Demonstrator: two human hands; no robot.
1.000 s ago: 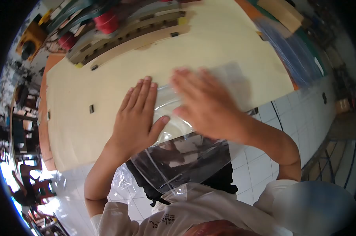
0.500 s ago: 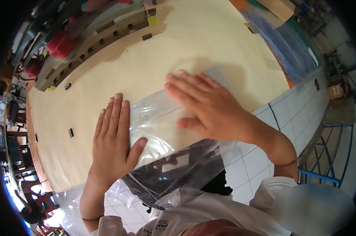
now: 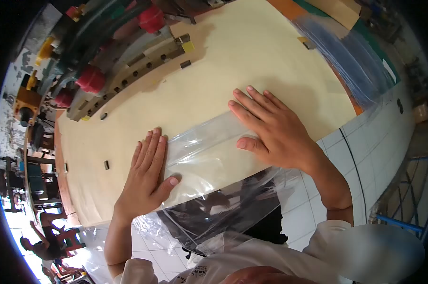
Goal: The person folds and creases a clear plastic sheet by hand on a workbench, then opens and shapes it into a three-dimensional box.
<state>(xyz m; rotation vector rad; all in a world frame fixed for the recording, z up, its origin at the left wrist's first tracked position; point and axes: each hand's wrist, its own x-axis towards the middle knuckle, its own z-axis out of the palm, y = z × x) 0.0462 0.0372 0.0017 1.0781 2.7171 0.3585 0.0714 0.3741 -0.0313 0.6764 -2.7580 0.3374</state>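
A clear plastic sheet (image 3: 199, 163) lies across the front of the paper-covered table (image 3: 214, 90) and hangs over its near edge towards my body. My left hand (image 3: 147, 175) rests flat at the sheet's left end, thumb apart from the fingers. At the right end my right hand (image 3: 273, 128) lies palm down with fingers spread, covering that part of the plastic. Neither hand grasps anything.
A machine with a long metal bar (image 3: 133, 71) and red knobs (image 3: 91, 79) stands at the back left. Small dark blocks (image 3: 106, 164) lie on the paper. Stacked clear plastic sheets (image 3: 341, 57) sit at the right. A person (image 3: 46, 241) is at far left.
My right hand has come down flat on the sheet's right end, over the corner that showed before. My left hand stays at the left end. The whole view has shifted slightly.
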